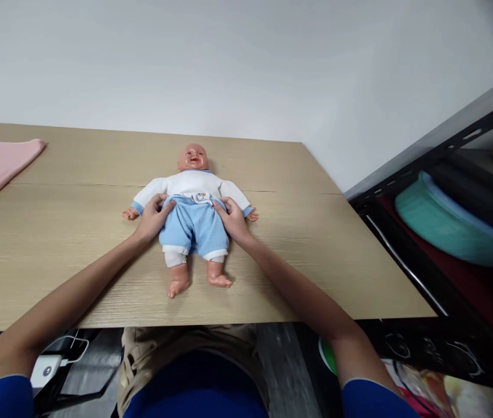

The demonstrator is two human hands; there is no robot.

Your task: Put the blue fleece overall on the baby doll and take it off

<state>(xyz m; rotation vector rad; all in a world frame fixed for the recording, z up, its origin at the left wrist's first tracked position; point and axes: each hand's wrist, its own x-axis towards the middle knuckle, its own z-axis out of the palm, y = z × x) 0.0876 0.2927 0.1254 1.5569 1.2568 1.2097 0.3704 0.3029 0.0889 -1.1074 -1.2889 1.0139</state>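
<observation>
A baby doll (pixel 194 180) lies on its back on the wooden table, head toward the wall and bare feet toward me. It wears a white top with blue cuffs and light blue shorts (pixel 194 223) with white hems. My left hand (pixel 155 217) grips the waistband of the shorts at one side of the doll's waist, thumb on top. My right hand (pixel 232 219) pinches the same waistband at the other side. Between my hands, a small printed figure shows on the white top just at the waistband. The fingers under the cloth are partly hidden.
A pink cloth (pixel 0 165) lies at the table's left end. Along the right stands a black metal shelf (pixel 403 267) with a teal basin (pixel 455 226) on it. A white wall rises behind the table (pixel 76 232). Below the front edge is a white device (pixel 45 371) with a cable.
</observation>
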